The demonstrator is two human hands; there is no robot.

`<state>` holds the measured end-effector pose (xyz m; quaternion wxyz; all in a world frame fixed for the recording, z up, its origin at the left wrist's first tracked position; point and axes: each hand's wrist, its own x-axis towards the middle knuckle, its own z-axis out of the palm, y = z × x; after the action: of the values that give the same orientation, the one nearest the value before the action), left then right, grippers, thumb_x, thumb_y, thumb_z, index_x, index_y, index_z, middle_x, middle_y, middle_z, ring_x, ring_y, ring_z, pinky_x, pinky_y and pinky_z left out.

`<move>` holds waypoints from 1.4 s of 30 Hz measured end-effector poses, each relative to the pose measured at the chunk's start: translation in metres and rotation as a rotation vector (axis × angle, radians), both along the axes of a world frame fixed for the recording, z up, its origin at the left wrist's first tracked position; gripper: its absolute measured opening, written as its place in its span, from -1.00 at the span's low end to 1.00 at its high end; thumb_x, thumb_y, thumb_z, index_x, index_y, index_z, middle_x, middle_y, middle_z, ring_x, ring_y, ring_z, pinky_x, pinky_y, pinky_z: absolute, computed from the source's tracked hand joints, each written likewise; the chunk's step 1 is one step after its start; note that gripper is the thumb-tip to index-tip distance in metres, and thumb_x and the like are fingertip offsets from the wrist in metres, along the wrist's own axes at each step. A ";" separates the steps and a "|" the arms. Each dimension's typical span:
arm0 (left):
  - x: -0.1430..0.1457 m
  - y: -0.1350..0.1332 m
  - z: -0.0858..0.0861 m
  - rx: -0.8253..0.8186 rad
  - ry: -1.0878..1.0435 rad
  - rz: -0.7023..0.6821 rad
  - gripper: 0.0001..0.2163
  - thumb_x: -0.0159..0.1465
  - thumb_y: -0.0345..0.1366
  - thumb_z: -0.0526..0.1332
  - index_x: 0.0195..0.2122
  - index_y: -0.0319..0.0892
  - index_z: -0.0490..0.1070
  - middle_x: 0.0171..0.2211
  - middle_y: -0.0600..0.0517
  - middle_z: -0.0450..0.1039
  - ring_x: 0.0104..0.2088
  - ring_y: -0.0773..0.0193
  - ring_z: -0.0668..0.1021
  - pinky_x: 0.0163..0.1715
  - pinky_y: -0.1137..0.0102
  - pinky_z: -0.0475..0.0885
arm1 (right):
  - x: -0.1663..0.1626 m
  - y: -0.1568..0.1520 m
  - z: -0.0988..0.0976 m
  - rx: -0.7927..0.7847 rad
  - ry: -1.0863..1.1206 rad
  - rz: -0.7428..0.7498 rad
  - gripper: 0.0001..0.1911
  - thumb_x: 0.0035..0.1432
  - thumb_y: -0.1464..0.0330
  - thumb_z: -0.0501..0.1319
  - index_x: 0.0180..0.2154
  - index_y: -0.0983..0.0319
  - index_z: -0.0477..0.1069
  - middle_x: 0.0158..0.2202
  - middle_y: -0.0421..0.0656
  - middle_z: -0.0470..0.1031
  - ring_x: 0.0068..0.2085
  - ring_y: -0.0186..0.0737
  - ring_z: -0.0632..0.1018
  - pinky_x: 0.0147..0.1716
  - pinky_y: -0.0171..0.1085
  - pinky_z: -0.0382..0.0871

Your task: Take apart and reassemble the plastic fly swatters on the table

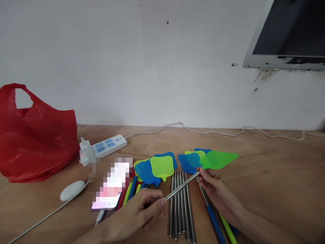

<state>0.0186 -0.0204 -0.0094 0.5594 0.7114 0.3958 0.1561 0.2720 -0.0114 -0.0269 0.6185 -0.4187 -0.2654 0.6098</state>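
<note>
My left hand (138, 211) pinches the near end of a metal rod (181, 186). The rod slants up to the right, above the table. At its far end sits a green fly swatter head (219, 159), and my right hand (212, 183) grips the joint where head and rod meet. Beneath, several bare metal rods (180, 210) lie side by side on the wooden table (274, 169). A pile of blue and yellow-green swatter heads (156, 167) lies left of the rods, another small pile (189, 161) just behind my right hand.
A red plastic bag (35, 139) stands at the left. A white power strip (103, 147), its cable (228, 132) along the wall, a white mouse (71, 190) and a phone (109, 195) lie on the table. Assembled swatter handles (218, 225) rest under my right wrist.
</note>
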 end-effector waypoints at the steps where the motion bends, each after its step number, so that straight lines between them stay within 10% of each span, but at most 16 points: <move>1: -0.001 -0.001 -0.001 -0.011 0.000 -0.002 -0.55 0.39 0.13 0.03 -0.40 -0.16 0.31 -0.66 0.24 0.12 -0.66 0.43 0.21 -0.62 0.51 0.13 | 0.001 -0.001 0.002 -0.001 -0.003 0.022 -0.65 -0.33 0.21 0.60 -0.48 0.25 0.63 -0.44 -0.22 0.48 -0.38 -0.36 0.39 -0.38 -0.44 0.41; 15: -0.023 -0.005 0.004 0.202 0.173 0.020 -0.58 0.36 0.12 0.07 -0.38 -0.11 0.45 -0.48 0.14 0.23 -0.44 0.30 0.28 -0.43 0.47 0.25 | 0.018 -0.019 0.009 -0.048 0.050 0.113 -0.73 0.01 0.10 0.39 -0.40 0.17 0.59 -0.54 -0.17 0.42 -0.50 -0.23 0.35 -0.51 -0.28 0.33; 24: -0.019 -0.008 -0.004 0.327 0.204 0.125 -0.58 0.37 0.13 0.00 -0.28 -0.07 0.45 -0.34 0.06 0.44 -0.27 0.16 0.45 -0.22 0.36 0.32 | 0.002 -0.021 0.000 -0.030 -0.057 0.037 -0.60 -0.18 0.01 0.49 -0.45 0.19 0.58 -0.58 -0.22 0.39 -0.55 -0.31 0.32 -0.61 -0.34 0.25; 42: 0.018 -0.013 0.005 0.122 -0.040 0.211 -0.54 0.36 0.20 0.00 -0.03 0.03 0.49 -0.08 0.07 0.51 -0.05 0.08 0.47 -0.01 0.28 0.35 | -0.011 -0.013 0.022 0.082 -0.162 0.099 -0.59 -0.21 0.06 0.53 -0.44 0.24 0.57 -0.51 -0.17 0.46 -0.45 -0.26 0.46 -0.54 -0.34 0.34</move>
<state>0.0366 -0.0332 -0.0047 0.5035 0.6951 0.4470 0.2519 0.2613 -0.0248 -0.0054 0.5805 -0.4275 -0.3596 0.5924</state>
